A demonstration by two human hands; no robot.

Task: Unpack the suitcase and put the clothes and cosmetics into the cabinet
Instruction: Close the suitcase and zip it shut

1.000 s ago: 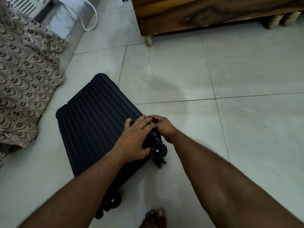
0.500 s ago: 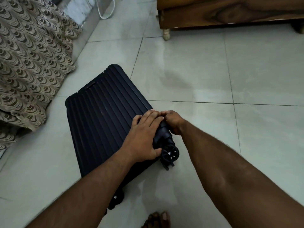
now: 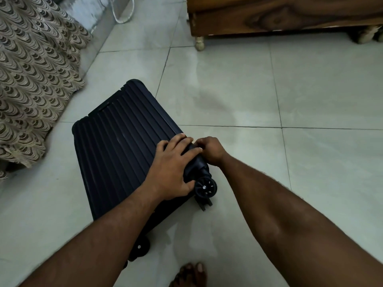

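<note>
Floor: suitcase (image 3: 124, 141) corner under fingers (image 3: 182, 145).

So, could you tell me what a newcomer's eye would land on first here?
A dark ribbed suitcase lies flat and closed on the pale tiled floor, left of centre. Both hands meet at its near right corner: the left hand presses on the shell, the right hand works at the edge above a wheel.

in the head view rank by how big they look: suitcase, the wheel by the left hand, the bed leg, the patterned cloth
1. suitcase and patterned cloth: look alike, and the cloth is cut off by the frame, so unranked
2. wheel
3. bed leg: farther from the camera, so this last rank is unsure
</note>
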